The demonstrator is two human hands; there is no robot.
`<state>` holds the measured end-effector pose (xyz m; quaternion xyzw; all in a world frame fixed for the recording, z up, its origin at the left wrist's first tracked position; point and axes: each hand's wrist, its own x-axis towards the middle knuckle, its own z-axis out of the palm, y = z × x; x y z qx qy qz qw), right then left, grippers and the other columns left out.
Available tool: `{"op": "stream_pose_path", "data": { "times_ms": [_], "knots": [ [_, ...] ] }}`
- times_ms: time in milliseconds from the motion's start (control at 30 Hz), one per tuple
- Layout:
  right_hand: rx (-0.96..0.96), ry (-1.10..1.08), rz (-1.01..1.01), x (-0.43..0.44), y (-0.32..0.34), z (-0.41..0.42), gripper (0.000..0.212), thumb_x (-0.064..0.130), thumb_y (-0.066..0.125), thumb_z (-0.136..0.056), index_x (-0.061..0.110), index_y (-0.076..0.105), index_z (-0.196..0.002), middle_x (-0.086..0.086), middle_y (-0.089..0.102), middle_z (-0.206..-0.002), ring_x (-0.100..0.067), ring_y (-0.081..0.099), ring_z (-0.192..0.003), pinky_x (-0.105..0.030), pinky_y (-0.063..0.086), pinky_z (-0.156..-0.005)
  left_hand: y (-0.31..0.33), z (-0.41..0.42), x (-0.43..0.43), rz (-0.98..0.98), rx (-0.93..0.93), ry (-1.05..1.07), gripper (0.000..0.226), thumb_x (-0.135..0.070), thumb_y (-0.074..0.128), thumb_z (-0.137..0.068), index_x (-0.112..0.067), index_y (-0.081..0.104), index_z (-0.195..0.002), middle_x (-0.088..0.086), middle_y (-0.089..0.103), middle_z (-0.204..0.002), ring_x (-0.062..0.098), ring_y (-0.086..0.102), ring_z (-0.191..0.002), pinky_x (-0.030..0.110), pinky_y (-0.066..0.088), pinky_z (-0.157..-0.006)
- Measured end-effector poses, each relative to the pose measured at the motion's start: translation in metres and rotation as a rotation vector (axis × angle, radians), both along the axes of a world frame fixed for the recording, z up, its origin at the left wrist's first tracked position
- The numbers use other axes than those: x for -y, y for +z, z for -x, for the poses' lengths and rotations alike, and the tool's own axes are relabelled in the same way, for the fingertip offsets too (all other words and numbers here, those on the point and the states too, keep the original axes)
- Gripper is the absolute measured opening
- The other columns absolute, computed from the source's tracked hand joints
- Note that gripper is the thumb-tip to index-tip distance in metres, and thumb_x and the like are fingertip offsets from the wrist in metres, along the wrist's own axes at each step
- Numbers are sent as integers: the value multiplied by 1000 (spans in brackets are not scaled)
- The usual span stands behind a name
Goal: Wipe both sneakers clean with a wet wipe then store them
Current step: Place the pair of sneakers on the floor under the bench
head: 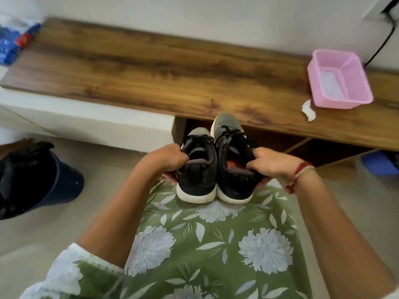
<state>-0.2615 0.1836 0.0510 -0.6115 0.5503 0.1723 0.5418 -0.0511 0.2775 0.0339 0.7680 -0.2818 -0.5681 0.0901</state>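
Observation:
Two dark sneakers with white soles and grey toes sit side by side in front of me, heels toward me and toes pointing at the open shelf under the wooden bench. My left hand (167,159) grips the collar of the left sneaker (197,175). My right hand (269,162) grips the collar of the right sneaker (232,167), thumb inside the opening. Both shoes are held above my green floral lap. A crumpled white wipe (308,110) lies on the wooden bench top (151,67), beside the pink basket.
A pink plastic basket (354,70) with something white inside stands at the bench's right end. An open dark shelf compartment (280,143) lies under the bench. A dark blue bin with a black bag (64,182) stands on the floor at left. Blue items sit at far left.

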Motion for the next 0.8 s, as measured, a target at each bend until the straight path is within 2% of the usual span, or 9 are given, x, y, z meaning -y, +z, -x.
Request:
{"op": "stream_pose_path", "data": {
  "times_ms": [67, 167, 233, 367, 433, 533, 600, 700, 800],
  "knots": [
    [-34, 16, -30, -1, -6, -3, 6, 4, 46, -93, 7, 50, -96, -16, 59, -88, -34, 67, -69, -41, 58, -55, -12, -7, -5, -44, -62, 19, 20, -12, 50, -93, 4, 59, -99, 26, 68, -90, 38, 70, -76, 49, 58, -74],
    [-40, 33, -57, -10, -3, -1, 4, 3, 47, -92, 4, 51, -94, -20, 60, -89, -37, 67, -67, -35, 56, -45, -15, -16, -11, -36, -62, -23, 22, -14, 49, -94, 2, 60, -104, 25, 68, -93, 36, 70, -76, 48, 59, -71],
    [-35, 22, -105, -15, -10, -4, 10, 1, 46, -92, 3, 52, -100, -22, 61, -94, -39, 67, -74, -37, 58, -49, -20, -22, -14, -39, -57, -28, 22, -16, 49, -94, 1, 59, -105, 23, 68, -93, 35, 71, -74, 48, 59, -68],
    [-41, -28, -113, -9, -29, -14, 9, -3, 48, -91, -5, 55, -96, -22, 60, -90, -33, 67, -66, -37, 57, -50, -32, -23, -11, -23, 0, 8, 23, -18, 50, -94, 3, 59, -99, 26, 67, -91, 38, 70, -70, 50, 59, -69],
    [-38, -43, -111, 5, -44, -19, 16, -6, 48, -90, -11, 57, -102, -25, 61, -100, -35, 67, -76, -38, 58, -52, -41, -21, -3, 14, 10, 24, 24, -18, 49, -95, 4, 57, -89, 29, 66, -90, 40, 68, -67, 50, 58, -68],
    [-63, -74, -122, 17, -71, -21, 17, -5, 49, -91, -6, 57, -106, -21, 61, -105, -28, 66, -77, -31, 57, -49, -61, -14, 7, 49, 69, 19, 24, -11, 45, -95, 1, 51, -75, 24, 61, -79, 31, 63, -59, 29, 51, -39],
    [-59, -73, -130, 24, -90, -21, 11, -5, 52, -90, -1, 60, -96, -19, 62, -105, -27, 66, -78, -34, 59, -54, -77, -10, 13, 51, 125, -3, 16, -9, 45, -93, 0, 51, -82, 19, 58, -76, 30, 61, -58, 24, 43, -32],
    [-24, -145, -142, 31, -126, -23, 11, 6, 56, -91, 5, 58, -101, -17, 62, -105, -30, 64, -82, -36, 58, -60, -116, -8, 21, 45, 198, -34, 14, -14, 42, -90, -6, 53, -90, 10, 60, -69, 26, 64, -58, 27, 49, -52],
    [-49, -102, -40, 39, -172, -27, 19, 14, 57, -91, 13, 53, -109, -14, 61, -107, -33, 60, -95, -48, 56, -75, -161, -9, 28, 39, 180, 49, 22, -16, 43, -88, -3, 59, -96, 13, 65, -79, 29, 67, -69, 37, 56, -75]
  ]
}}
